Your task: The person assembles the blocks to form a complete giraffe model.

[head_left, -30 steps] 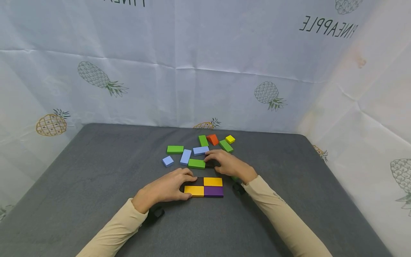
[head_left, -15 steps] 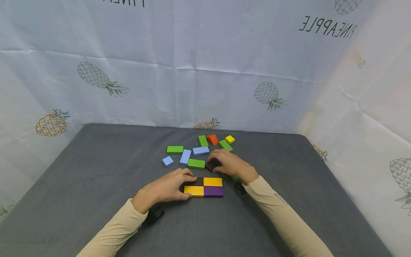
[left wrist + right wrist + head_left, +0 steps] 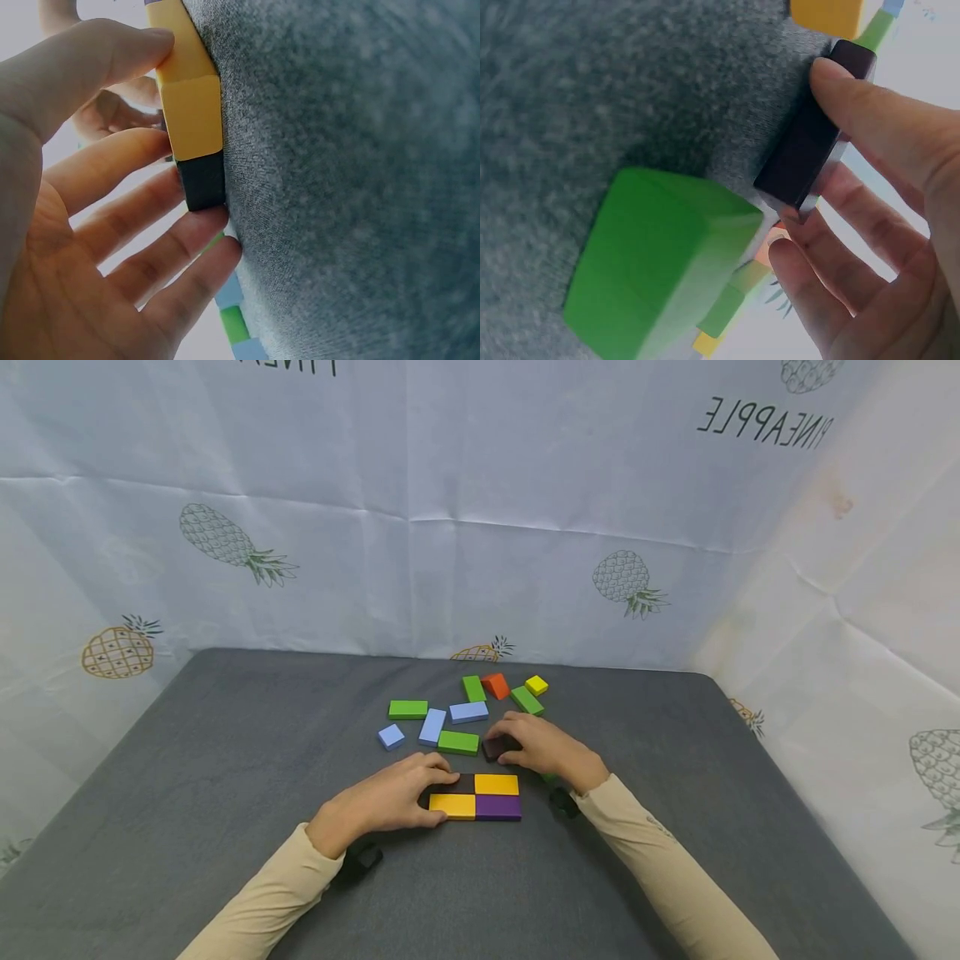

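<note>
Head view, all rel. to purple block (image 3: 498, 807): orange block (image 3: 454, 807), touching its L side, has a corner under thumb of L hand (image 3: 390, 797); black block (image 3: 466, 784), diag. behind-L, part-hidden by same hand. Dark block (image 3: 494, 748), farther back, part-covered by R hand (image 3: 546, 747). Behind-R, green block (image 3: 549, 777) mostly hidden under R wrist. Sleeves (image 3: 262, 893) either side run off btm edge; R sleeve print (image 3: 660, 826) too small to read. L wrist view: purple block just a sliver, top edge; bg blocks (image 3: 234, 324) blurred. R wrist view: green block cut off at btm.

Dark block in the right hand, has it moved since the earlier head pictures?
Yes: the dark block has shifted slightly right and nearer the camera, away from the unmoved green block at its left.
</note>
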A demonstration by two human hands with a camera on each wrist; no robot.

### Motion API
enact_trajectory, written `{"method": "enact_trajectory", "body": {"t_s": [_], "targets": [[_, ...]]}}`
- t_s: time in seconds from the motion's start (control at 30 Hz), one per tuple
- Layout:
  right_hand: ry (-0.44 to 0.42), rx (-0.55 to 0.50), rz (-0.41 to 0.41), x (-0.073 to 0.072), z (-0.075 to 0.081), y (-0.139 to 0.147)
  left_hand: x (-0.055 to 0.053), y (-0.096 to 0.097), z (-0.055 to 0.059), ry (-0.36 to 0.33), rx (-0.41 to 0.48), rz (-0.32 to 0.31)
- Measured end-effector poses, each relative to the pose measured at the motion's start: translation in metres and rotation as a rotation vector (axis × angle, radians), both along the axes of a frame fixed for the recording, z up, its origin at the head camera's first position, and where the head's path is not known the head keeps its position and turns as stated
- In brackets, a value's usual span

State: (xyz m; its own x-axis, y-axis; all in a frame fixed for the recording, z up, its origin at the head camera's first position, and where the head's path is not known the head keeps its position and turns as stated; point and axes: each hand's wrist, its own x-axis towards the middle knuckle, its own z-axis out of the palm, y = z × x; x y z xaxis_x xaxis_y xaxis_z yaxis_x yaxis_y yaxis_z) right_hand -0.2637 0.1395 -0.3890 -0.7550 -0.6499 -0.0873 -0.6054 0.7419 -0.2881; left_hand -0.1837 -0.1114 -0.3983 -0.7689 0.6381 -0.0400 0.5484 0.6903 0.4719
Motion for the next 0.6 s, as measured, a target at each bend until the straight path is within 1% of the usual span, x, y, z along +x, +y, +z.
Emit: {"method": "enact_trajectory", "body": {"t_s": [0.37, 0.47, 0.6], "targets": [[0.02, -0.041, -0.014, 0.01, 0.009, 0.006, -0.002, -0.002, 0.0, -0.06, 0.014, 0.003], [0.017, -0.049, -0.026, 0.014, 0.011, 0.007, -0.003, -0.003, 0.0, -0.068, 0.028, 0.0], [0.007, -0.048, -0.055, 0.017, 0.012, 0.008, -0.004, -0.005, 0.002, -0.052, 0.042, -0.011]]}}
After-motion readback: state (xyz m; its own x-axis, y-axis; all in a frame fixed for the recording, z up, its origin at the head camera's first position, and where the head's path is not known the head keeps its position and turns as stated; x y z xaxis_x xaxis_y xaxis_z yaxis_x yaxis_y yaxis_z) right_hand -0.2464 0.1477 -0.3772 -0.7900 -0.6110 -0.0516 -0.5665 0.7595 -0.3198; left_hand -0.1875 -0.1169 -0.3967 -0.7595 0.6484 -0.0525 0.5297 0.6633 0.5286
